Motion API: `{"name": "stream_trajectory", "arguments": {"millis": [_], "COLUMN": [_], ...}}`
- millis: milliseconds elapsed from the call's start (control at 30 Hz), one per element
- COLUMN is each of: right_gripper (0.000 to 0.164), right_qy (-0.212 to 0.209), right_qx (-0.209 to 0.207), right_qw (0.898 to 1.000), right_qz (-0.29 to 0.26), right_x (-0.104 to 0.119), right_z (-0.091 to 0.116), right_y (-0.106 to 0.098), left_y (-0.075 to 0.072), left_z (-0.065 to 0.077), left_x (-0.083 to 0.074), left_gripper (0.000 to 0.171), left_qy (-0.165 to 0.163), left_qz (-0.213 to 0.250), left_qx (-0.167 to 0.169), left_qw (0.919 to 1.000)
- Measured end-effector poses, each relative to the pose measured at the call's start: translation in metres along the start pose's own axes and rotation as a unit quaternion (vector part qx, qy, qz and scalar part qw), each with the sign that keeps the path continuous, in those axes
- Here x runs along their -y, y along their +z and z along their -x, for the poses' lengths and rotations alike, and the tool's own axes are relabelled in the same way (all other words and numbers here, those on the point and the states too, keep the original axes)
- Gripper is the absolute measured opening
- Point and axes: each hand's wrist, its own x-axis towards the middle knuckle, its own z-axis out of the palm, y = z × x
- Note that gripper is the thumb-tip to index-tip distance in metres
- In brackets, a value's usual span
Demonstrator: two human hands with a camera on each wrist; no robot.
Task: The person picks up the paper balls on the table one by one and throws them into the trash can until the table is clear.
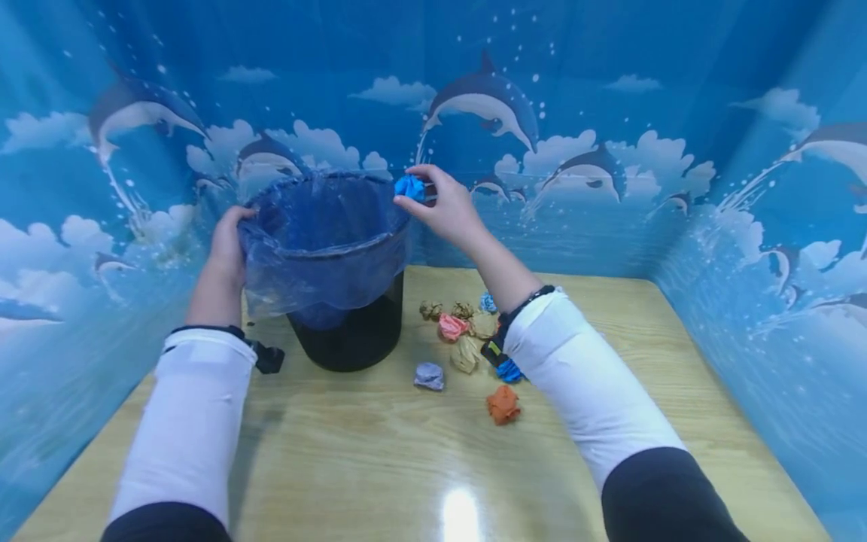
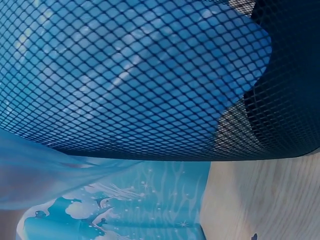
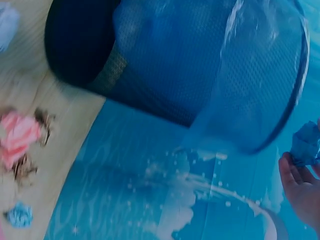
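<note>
The blue ball (image 1: 410,190), pinched between the right hand (image 1: 443,202)'s thumb and fingers beside the bin (image 1: 359,324), is probably light, crushable paper; hold it gently by 2 sides. The left hand (image 1: 230,242) grips the opposite rim, most fingers hidden.

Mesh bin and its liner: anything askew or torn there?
Slightly askew: the blue liner folds over the top of the mesh bin, but in the head view it drapes unevenly, hanging lower on the left than the right. No tear shows.
</note>
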Motion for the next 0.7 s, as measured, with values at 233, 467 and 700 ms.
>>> {"name": "stream_trajectory", "arguments": {"millis": [233,467,700], "right_gripper": [0.057,0.061,0.06], "right_qy": [-0.006,0.012,0.015], "right_qx": [0.011,0.04,0.039], "right_qw": [0.999,0.999,0.998], "right_qz": [-0.033,0.002,0.041], "right_x": [0.008,0.018,0.027], "right_z": [-0.014,-0.022,-0.029], "right_y": [0.027,0.041,0.048], "left_y": [-0.001,-0.003,-0.002], "left_z": [-0.001,-0.002,-0.004], "left_x": [0.007,0.011,0.013], "left_gripper": [0.07,0.068,0.074], "left_qy": [0.031,0.033,0.038], "left_qz": [-0.005,-0.015,-0.035], "left_qx": [-0.019,-0.018,-0.021], "left_qw": [0.9993,0.9992,0.9984]}}
